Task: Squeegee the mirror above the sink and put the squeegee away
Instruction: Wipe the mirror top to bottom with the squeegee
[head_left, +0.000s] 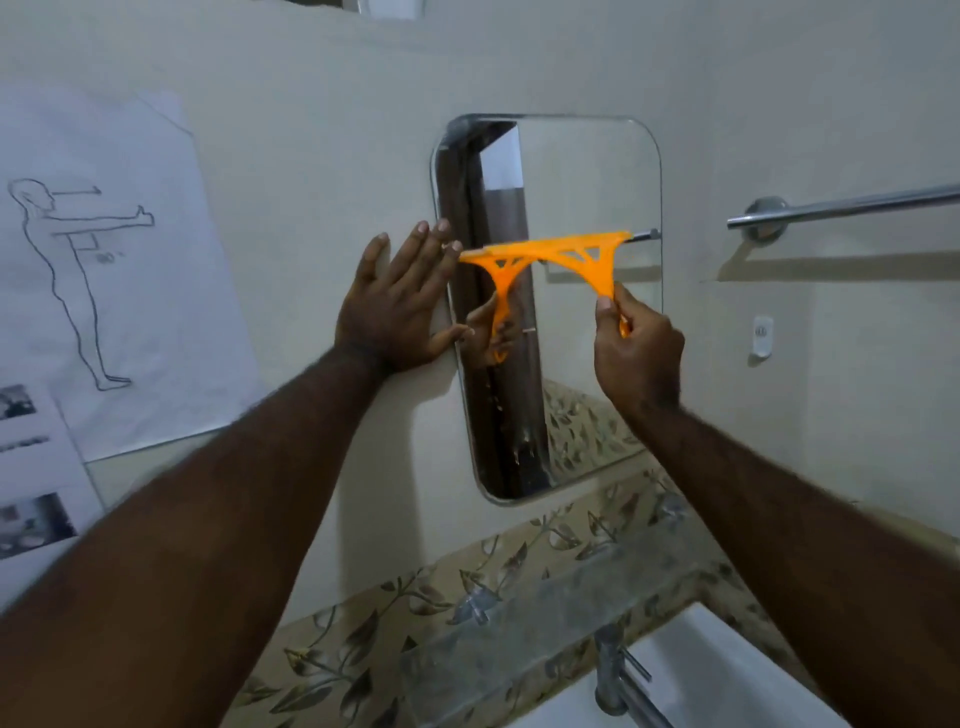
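An orange plastic squeegee (582, 254) lies with its blade against the rounded wall mirror (587, 171), about halfway up the glass. My right hand (636, 348) is shut on its handle at the mirror's right side. The squeegee and hand are doubled as a reflection in the glass. My left hand (400, 301) rests flat and spread on the wall at the mirror's left edge, fingertips touching the frame, holding nothing.
A white sink (727, 670) with a chrome tap (618, 675) sits at the bottom right, below a glass shelf (561, 587) and a leaf-patterned tile band. A chrome towel bar (852, 205) runs right of the mirror. Paper sheets (104, 270) hang on the left wall.
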